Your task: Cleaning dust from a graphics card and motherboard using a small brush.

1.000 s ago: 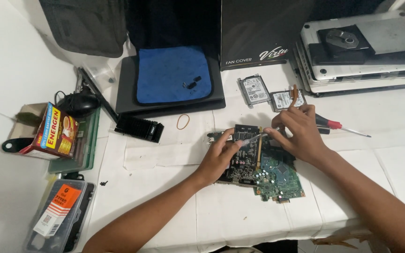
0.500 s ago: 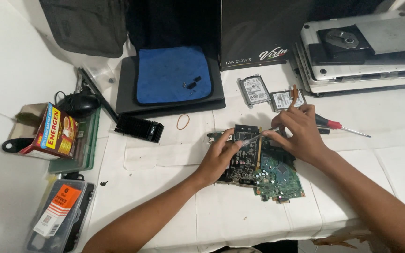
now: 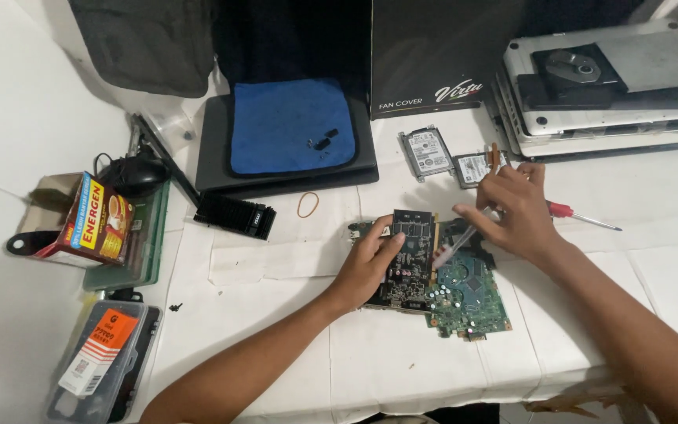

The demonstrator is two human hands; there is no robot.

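A green circuit board (image 3: 468, 297) lies on the white table near the front edge. On its left part sits a smaller dark board (image 3: 411, 235). My left hand (image 3: 369, 263) rests on the dark board's left side, thumb and fingers pressing it. My right hand (image 3: 514, 210) hovers over the board's upper right and grips a thin brush-like tool (image 3: 458, 240) whose pale tip touches the dark board's right edge.
A red-handled screwdriver (image 3: 578, 216) lies right of my right hand. Two hard drives (image 3: 427, 151) sit behind the board, stacked laptops (image 3: 602, 118) at back right. A blue cloth (image 3: 292, 126) covers a dark laptop; a black heatsink (image 3: 235, 214), rubber band (image 3: 308, 205), boxes and parts case (image 3: 103, 361) lie left.
My right hand has lifted slightly up and to the right, drawing the tool's tip along the dark board's right edge. The left hand stays on the board.
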